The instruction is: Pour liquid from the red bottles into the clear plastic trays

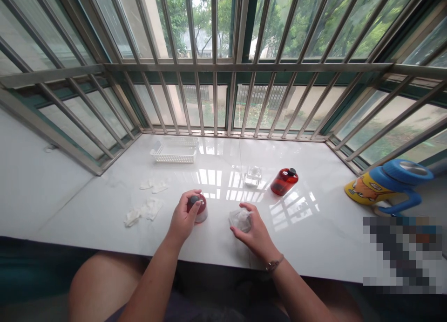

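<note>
Left hand: your left hand (181,218) is curled round the small red bottle (199,210), thumb and fingertips closed up at its dark cap
Right hand: your right hand (257,232) cups the clear container (240,219) from the side, fingers narrow and pressed to its wall
Where they are: both stand on the white sill (314,238) near its front edge, just beside each other but not touching
Red bottle, handling: it looks light and stiff, with smooth walls that are probably slippery; hold the body low in your palm and leave the cap to your fingertips
Clear container, handling: glass or hard plastic, you cannot tell which, so treat it as fragile; grip the sides, not the rim
Surface: the sill is glossy, so a loose piece would likely slide
Around you: a second red bottle (284,181) lies on its side beyond your right hand, a clear jar (253,175) beside it, white wads (144,211) to the left, a white basket (173,152) at the back, a blue and yellow jug (387,184) far right
</note>
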`<state>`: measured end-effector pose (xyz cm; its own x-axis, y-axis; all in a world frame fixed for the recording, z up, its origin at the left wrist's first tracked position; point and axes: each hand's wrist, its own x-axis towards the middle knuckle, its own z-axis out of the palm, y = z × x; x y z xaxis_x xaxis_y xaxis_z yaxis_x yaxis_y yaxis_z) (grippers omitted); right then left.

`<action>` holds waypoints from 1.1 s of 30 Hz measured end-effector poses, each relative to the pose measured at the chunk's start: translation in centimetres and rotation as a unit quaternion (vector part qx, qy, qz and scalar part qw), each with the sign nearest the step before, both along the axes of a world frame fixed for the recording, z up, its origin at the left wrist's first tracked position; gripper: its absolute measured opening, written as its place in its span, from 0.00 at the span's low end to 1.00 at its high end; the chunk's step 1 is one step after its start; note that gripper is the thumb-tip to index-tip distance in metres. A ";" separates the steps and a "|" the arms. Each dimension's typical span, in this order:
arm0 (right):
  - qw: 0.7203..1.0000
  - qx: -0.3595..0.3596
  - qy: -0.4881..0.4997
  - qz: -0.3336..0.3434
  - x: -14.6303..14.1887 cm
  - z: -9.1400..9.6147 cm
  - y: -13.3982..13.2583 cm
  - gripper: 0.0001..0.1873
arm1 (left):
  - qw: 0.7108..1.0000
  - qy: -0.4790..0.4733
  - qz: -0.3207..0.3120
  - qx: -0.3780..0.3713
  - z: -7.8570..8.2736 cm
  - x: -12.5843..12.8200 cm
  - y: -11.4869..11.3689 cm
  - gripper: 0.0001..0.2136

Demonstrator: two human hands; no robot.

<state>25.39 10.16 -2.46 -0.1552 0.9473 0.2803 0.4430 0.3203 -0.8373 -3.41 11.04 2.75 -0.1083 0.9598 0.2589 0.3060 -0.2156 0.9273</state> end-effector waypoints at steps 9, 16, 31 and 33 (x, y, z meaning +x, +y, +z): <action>1.000 0.003 0.001 -0.002 0.0 0.0 0.0 0.37 | 1.000 -0.001 -0.004 -0.023 0.2 -0.1 -0.1 0.19; 1.000 0.002 -0.001 0.004 0.0 -0.1 0.0 0.37 | 1.000 0.006 -0.006 -0.002 0.3 -0.1 0.0 0.16; 1.000 0.006 -0.003 0.001 0.1 0.0 0.0 0.36 | 0.999 -0.032 0.006 -0.031 0.0 0.0 0.0 0.19; 1.000 0.001 -0.003 0.002 0.1 0.1 0.0 0.36 | 0.999 -0.010 0.002 -0.036 0.3 -0.1 -0.1 0.20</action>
<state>25.46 10.14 -2.39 -0.1612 0.9461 0.2809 0.4473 0.3237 -0.8337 -3.47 10.97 3.05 -0.1173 0.9755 0.1862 0.2877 -0.1461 0.9465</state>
